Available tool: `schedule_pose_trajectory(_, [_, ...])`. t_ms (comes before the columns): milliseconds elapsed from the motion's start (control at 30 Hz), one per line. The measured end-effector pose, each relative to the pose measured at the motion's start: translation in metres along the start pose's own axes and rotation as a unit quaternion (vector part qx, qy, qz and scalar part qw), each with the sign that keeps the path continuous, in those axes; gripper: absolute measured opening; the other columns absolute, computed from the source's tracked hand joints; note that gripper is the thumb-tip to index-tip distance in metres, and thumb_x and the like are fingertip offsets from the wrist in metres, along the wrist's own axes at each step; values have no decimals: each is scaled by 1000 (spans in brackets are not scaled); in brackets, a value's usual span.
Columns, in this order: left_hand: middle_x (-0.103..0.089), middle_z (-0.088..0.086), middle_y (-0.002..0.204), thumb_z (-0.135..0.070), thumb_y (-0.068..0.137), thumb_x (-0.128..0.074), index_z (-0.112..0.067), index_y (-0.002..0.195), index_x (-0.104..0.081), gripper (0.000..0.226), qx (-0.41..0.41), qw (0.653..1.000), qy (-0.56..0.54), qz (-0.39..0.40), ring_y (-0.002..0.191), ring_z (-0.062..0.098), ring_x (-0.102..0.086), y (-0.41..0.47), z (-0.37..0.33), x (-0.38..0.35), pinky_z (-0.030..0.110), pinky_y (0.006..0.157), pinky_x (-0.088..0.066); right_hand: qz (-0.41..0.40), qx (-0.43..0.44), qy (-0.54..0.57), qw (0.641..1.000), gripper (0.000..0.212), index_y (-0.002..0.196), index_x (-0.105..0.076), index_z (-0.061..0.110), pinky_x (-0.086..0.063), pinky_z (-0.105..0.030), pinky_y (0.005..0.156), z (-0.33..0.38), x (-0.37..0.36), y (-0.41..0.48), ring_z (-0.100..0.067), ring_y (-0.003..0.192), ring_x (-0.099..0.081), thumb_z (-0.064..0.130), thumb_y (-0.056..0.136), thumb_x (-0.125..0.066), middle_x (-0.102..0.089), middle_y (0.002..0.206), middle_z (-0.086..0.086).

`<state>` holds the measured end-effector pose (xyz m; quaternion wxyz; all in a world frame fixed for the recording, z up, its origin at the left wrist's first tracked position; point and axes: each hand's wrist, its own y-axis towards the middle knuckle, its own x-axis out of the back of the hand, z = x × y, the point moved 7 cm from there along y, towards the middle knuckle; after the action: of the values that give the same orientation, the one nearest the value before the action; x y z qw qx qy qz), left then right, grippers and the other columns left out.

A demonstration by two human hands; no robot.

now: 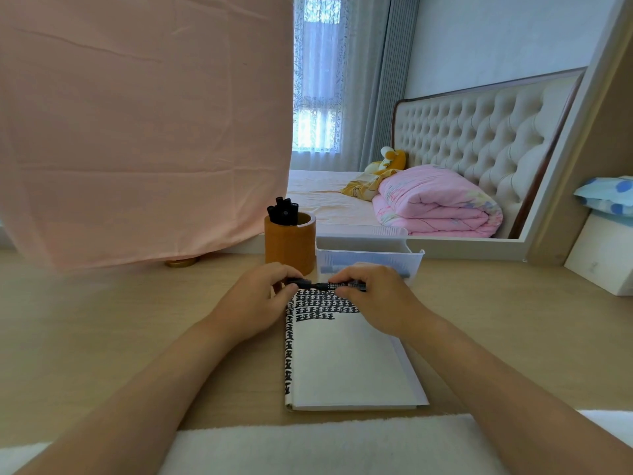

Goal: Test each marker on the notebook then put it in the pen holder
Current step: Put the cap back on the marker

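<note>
An open white notebook [346,365] lies on the desk, with rows of black marks across its top and down its left edge. A black marker [320,285] lies level just above the notebook's top edge, held at both ends. My left hand [260,299] grips its left end, which looks like the cap. My right hand [373,296] grips the barrel. Behind my left hand stands a brown wooden pen holder [291,245] with several black markers [283,211] in it.
A clear plastic bin [368,257] with a marker inside stands behind my right hand, beside the holder. A pink cloth [144,132] hangs at the back left. A mirror frame [561,207] and a white box [603,258] stand at the right. White cloth [329,447] covers the front edge.
</note>
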<state>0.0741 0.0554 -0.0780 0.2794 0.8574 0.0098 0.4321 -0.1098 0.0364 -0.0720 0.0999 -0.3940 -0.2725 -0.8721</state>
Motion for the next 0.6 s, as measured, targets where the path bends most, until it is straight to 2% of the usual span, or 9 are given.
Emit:
schedule_pose_trajectory(267, [-64, -20, 96, -28, 101, -49, -35, 107, -66, 19, 21, 999, -18, 38, 92, -6, -54, 0, -2, -6, 13, 71, -41, 4, 34, -2, 999, 21, 114, -70, 25, -55, -22, 81, 9, 0, -1, -10, 94, -63, 24, 94, -66, -70, 107, 6])
schedule_pose_trajectory(367, [-67, -16, 90, -33, 101, -46, -33, 100, -66, 20, 45, 996, -24, 76, 86, 0, -58, 1, -2, -10, 28, 73, -48, 14, 62, -21, 998, 31, 118, -67, 24, -55, -23, 84, 13, -1, -3, -10, 97, -62, 24, 88, -74, -69, 109, 6])
schedule_pose_trajectory(467, [-67, -17, 91, -38, 100, -48, -37, 104, -66, 18, 65, 989, -15, 135, 84, 1, -58, 1, -2, -16, 26, 70, -45, -7, 85, -30, 996, 32, 119, -70, 18, -56, -26, 81, 10, 5, -2, -10, 90, -63, 20, 87, -75, -70, 103, 3])
schedule_pose_trajectory(600, [-67, -18, 89, -35, 99, -51, -38, 103, -68, 17, 63, 990, -14, 128, 83, 0, -58, 5, -10, -13, 24, 67, -42, -8, 151, -94, 984, 23, 116, -73, 20, -49, -22, 71, 18, 0, -2, -8, 82, -57, 23, 94, -66, -69, 93, 4])
